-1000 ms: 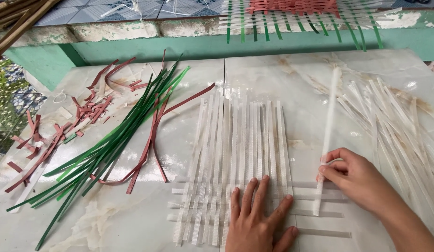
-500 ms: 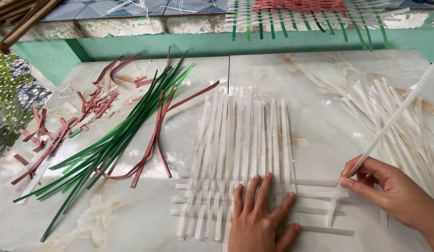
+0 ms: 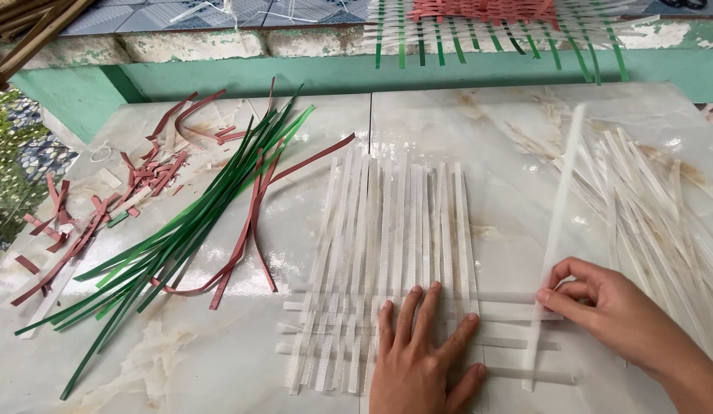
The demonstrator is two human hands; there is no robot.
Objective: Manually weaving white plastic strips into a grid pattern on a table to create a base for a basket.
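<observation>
White translucent plastic strip (image 3: 557,222) is pinched in right hand (image 3: 602,307); left hand (image 3: 422,356), spread, pins the woven white strip mat (image 3: 387,253) on the marble counter (image 3: 494,138); weaving seems under way.

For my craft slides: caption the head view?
Left hand pins white woven strips; right hand holds a loose white strip beside them.

A flat mat of translucent white plastic strips (image 3: 387,261) is showing a plain over-and-under weave along its near edge. Left of the mat, long glossy green plastic strips (image 3: 180,238) are fanning out, with dull red-brown strips (image 3: 249,230) crossing them. Right of the mat, a loose pile of white strips (image 3: 648,207) is lying. The glossy marble-patterned worktop (image 3: 487,130) under the mat is showing cream with tan veining.
</observation>
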